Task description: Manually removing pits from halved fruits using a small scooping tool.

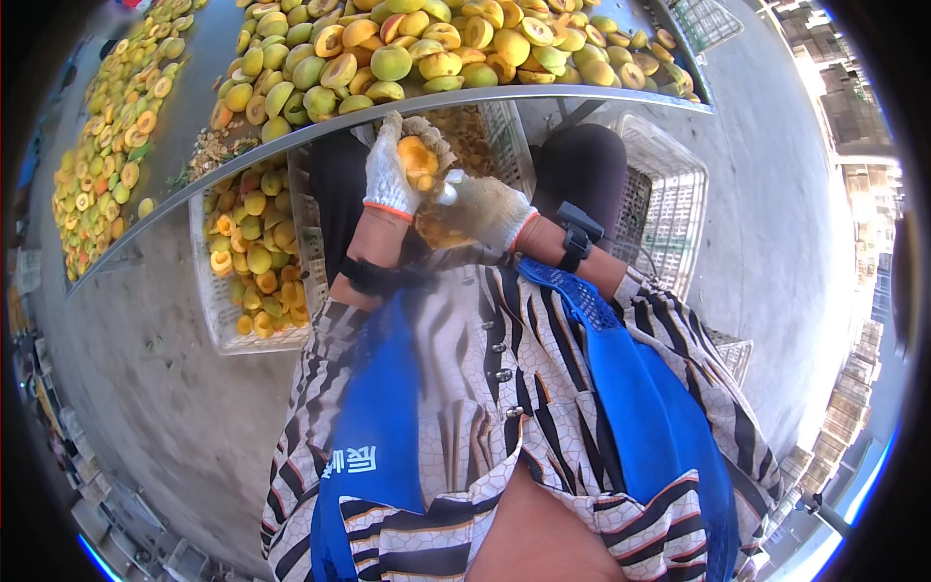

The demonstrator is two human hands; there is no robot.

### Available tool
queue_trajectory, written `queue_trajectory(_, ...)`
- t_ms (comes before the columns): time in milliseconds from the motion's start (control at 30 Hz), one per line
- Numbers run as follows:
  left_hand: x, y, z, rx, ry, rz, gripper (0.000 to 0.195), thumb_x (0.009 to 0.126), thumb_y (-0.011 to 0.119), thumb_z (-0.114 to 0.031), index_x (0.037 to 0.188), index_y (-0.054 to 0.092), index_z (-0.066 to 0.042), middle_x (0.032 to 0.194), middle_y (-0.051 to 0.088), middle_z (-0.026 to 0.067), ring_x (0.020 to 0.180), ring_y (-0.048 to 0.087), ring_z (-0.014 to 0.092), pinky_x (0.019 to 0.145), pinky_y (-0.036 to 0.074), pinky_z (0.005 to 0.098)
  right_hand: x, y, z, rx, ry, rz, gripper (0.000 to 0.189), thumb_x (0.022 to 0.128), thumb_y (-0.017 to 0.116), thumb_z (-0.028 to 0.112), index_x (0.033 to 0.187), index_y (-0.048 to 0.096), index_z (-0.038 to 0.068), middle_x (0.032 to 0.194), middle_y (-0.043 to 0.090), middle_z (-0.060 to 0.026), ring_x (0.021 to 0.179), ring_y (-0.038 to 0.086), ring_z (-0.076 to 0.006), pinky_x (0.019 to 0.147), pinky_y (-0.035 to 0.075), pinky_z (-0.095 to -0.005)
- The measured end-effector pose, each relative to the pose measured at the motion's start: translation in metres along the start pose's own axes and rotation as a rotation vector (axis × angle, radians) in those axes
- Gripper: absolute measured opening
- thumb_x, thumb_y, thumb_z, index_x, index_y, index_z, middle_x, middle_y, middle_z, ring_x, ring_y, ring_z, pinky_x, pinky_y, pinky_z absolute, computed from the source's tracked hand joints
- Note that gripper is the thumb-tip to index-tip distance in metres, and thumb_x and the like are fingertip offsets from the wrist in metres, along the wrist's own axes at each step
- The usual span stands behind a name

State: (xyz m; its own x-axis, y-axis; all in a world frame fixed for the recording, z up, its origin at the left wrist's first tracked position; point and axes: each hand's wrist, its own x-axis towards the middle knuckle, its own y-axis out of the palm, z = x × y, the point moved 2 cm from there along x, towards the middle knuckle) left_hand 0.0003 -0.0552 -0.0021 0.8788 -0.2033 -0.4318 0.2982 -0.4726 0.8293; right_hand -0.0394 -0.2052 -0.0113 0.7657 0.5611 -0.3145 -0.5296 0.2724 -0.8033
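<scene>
My left hand (400,164), in a dirty white knitted glove with an orange cuff, is closed around a cut yellow peach (418,158). Its orange inside faces up. Close on its right is my right hand (494,207), gloved alike and blurred. A small pale tool (449,188) juts from the right fingers towards the fruit; most of it is hidden. Below the right fingers shows a blurred yellow-orange shape (440,231), which I cannot make out. Both hands are over my lap, just in front of the metal table edge (465,96).
Whole and halved peaches (436,51) are heaped on the table. A white plastic crate (251,345) at my left holds peach halves. Between my knees stands a crate (509,138) with brownish pieces. Another white crate (676,211) is beside my right knee. Stacked crates (844,407) line the far right.
</scene>
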Motion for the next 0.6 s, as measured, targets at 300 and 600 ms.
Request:
queue_trajectory(300,-0.013,-0.022,-0.046,0.636,0.560,-0.123,0.044,0.100,0.051,-0.038,0.087,0.066,0.001,0.080,0.067,0.0088,0.064,0.062,0.016,0.058,0.052,0.0290,0.014,-0.045,0.007,0.010,0.029,-0.118,0.028,0.091,0.056,0.031,0.104,0.058,0.007,0.084,0.066,-0.0176,0.080,0.065,-0.0384,0.070,0.051,-0.0468)
queue_trajectory(600,-0.026,-0.024,-0.060,0.403,0.608,-0.182,0.034,0.099,0.055,-0.033,0.093,0.063,-0.001,0.078,0.066,0.0106,0.065,0.064,0.021,0.059,0.056,0.0357,0.018,-0.008,-0.023,-0.002,-0.007,-0.005,0.026,0.092,0.050,0.028,0.103,0.061,0.008,0.092,0.068,-0.0189,0.087,0.065,-0.0398,0.075,0.051,-0.0484)
